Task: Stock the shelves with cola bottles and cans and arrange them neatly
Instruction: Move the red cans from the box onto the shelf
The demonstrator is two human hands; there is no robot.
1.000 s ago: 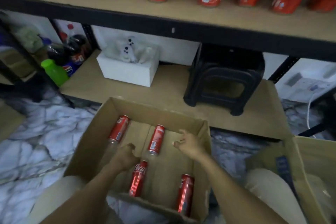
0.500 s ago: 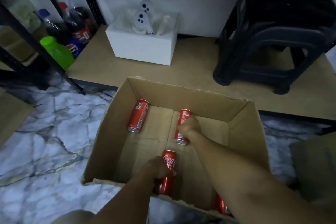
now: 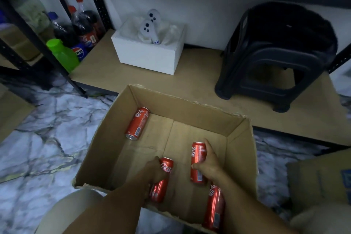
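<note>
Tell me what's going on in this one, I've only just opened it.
A person is reaching into an open cardboard box on the marble floor. The left hand holds the near-left can and the right hand holds the middle-right can. Two more lie loose in the box: the far-left can and the near-right can, partly under the right forearm. None has reached the low shelf behind.

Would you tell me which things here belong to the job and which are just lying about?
Job: left hand, left can, right hand, right can, far can, near can, carton, cola bottles, shelf.
Lying about: white box, stools, green bottle.
</note>
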